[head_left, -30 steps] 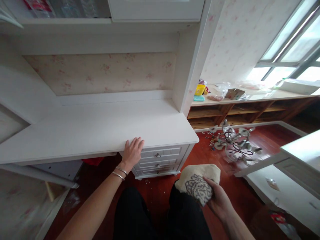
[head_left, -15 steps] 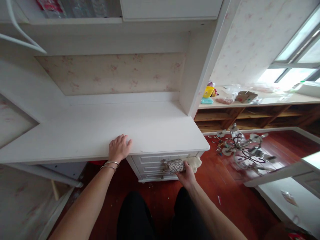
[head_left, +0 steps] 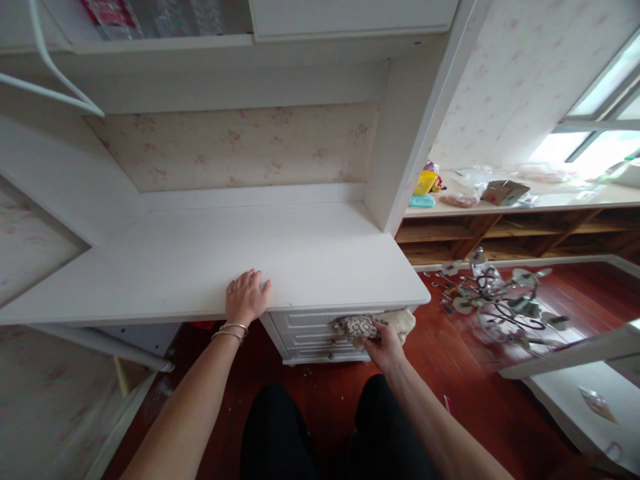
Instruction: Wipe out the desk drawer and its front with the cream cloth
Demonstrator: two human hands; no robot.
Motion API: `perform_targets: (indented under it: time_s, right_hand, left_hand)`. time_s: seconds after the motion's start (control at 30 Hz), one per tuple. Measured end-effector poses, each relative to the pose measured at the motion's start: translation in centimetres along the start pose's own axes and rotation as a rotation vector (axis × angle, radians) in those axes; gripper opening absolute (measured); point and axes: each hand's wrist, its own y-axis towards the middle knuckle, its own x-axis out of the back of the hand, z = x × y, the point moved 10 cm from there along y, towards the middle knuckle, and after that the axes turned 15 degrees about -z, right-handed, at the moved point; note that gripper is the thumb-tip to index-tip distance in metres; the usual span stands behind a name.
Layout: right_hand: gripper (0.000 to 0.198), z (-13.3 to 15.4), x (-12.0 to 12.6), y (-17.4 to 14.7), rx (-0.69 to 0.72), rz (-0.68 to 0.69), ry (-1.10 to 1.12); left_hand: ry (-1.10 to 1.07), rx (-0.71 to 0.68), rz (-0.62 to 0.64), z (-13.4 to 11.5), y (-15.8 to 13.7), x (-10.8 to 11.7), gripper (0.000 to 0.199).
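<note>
My left hand [head_left: 247, 295] lies flat on the front edge of the white desk top [head_left: 310, 253], fingers apart, with nothing in it. Two bangles [head_left: 235, 331] circle that wrist. In my right hand [head_left: 384, 345] is a bunched cloth [head_left: 357, 327], patterned grey and white on one side and cream at the other end. The cloth is at the front of the white drawers [head_left: 300, 323], just under the desk's edge, and covers part of the upper drawer. Whether it presses on the drawer front I cannot tell. A small knob shows on a lower drawer.
On the red wooden floor at the right lies a chandelier [head_left: 505, 300] with loose parts. Behind it, a low shelf unit [head_left: 530, 227] carries a yellow container [head_left: 425, 182], bags and a cardboard box [head_left: 504, 192]. White furniture [head_left: 570, 400] stands at the lower right. An upper cabinet [head_left: 350, 17] overhangs the desk.
The view has shifted slightly, so everything sits a little further right. My right hand has moved the cloth up slightly along the drawer front. My left hand stays on the desk.
</note>
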Motion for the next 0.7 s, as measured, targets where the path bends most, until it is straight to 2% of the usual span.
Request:
perform_targets:
  time_s: [0.17, 0.3, 0.4, 0.57, 0.7]
  right_hand:
    - [0.036, 2.2, -0.8, -4.3, 0.008, -0.098, 0.091]
    - [0.03, 1.7, -2.7, -7.7, -0.013, -0.075, 0.132]
    - [0.027, -1.1, -4.6, -10.0, -0.066, -0.04, 0.139]
    - [0.027, -8.5, -9.8, -13.1, -0.241, 0.094, 0.152]
    - [0.024, -14.2, -13.9, -13.6, -0.346, 0.179, 0.174]
  left_hand:
    - [-0.006, -0.003, 0.005, 0.0, 0.0, -0.1, 0.045]
    - [-0.001, -0.009, -0.008, -0.1, -0.1, 0.0, 0.046]
    - [0.004, -0.016, -0.023, -0.1, -0.1, 0.2, 0.045]
    - [0.005, -0.016, -0.016, -0.1, -0.2, 0.2, 0.045]
    - [-0.002, -0.014, -0.018, -0.1, -0.1, 0.2, 0.045]
